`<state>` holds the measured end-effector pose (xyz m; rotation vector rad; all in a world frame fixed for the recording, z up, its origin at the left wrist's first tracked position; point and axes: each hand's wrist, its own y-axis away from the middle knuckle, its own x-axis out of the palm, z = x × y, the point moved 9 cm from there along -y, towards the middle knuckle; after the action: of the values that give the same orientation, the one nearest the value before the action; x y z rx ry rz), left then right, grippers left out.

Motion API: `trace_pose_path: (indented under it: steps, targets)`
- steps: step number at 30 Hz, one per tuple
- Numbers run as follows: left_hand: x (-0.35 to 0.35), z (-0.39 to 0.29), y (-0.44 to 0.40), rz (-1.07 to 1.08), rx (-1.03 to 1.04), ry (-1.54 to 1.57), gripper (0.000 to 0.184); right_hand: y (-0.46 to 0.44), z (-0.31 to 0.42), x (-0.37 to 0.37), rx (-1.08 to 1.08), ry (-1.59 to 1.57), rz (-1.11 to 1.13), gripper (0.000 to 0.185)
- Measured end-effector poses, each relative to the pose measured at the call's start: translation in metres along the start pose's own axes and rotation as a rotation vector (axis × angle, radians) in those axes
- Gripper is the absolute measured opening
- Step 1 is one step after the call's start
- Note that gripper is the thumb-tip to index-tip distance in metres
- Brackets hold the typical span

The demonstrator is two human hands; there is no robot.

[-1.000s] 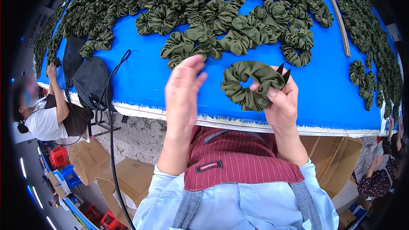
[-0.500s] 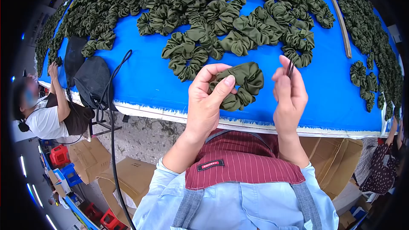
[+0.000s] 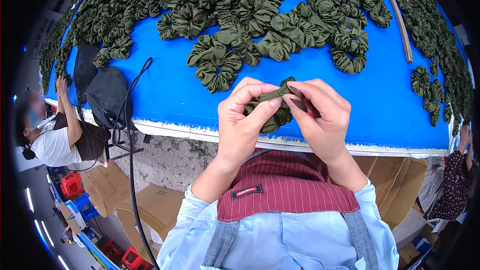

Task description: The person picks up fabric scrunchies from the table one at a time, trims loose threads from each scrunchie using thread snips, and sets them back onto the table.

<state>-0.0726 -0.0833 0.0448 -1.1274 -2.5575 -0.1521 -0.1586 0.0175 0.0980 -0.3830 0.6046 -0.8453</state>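
Note:
Above the front edge of the blue table [image 3: 170, 87], my left hand [image 3: 245, 120] pinches a green scrunchie [image 3: 275, 120] between thumb and fingers. The fingertips of my right hand [image 3: 322, 117] grip the same scrunchie at its upper right, where the fabric is drawn into a narrow fold. Small dark snips [image 3: 302, 105] lie in my right palm, mostly hidden by the fingers. Beyond my hands, a large pile of green scrunchies [image 3: 220, 0] spreads over the table, its closest ones just past my left fingers.
A black mesh bag [image 3: 107, 92] and a black cable [image 3: 131, 155] are at the left. A wooden strip [image 3: 397, 15] lies at the right. Cardboard boxes [image 3: 155, 205] stand below the table edge. One person [image 3: 55, 135] works at far left, another [image 3: 452, 185] at far right.
The scrunchie passed from my right hand to my left. My right hand then came back in to grip its upper edge, with the snips tucked into the palm.

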Motion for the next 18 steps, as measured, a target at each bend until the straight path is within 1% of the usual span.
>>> trace_pose_path:
  steps: [4, 5, 9, 10, 14, 15, 18]
  targets:
    - [0.004, -0.01, -0.001, 0.031, 0.085, -0.183, 0.011, -0.002, 0.0, 0.0, 0.004, -0.007, 0.038, 0.025]
    - [0.003, -0.009, -0.001, 0.031, 0.084, -0.182, 0.011, -0.003, 0.0, -0.002, 0.006, -0.007, 0.039, 0.025]
    - [0.008, -0.018, 0.0, 0.077, 0.193, -0.395, 0.012, -0.008, 0.002, 0.002, 0.023, 0.026, 0.192, 0.016]
    - [0.008, -0.019, 0.0, 0.077, 0.194, -0.396, 0.012, -0.009, 0.001, 0.0, 0.022, 0.026, 0.191, 0.016]
    - [-0.005, 0.003, 0.004, -0.04, -0.134, -0.087, 0.013, 0.004, -0.05, -0.009, 0.568, -0.639, 0.036, 0.016]
    - [-0.004, 0.001, 0.002, -0.04, -0.132, -0.088, 0.013, 0.004, -0.051, -0.008, 0.565, -0.64, 0.036, 0.016]
    - [-0.001, 0.005, 0.003, -0.061, -0.194, 0.084, 0.015, 0.003, -0.036, -0.005, 0.341, -0.451, 0.094, 0.024]
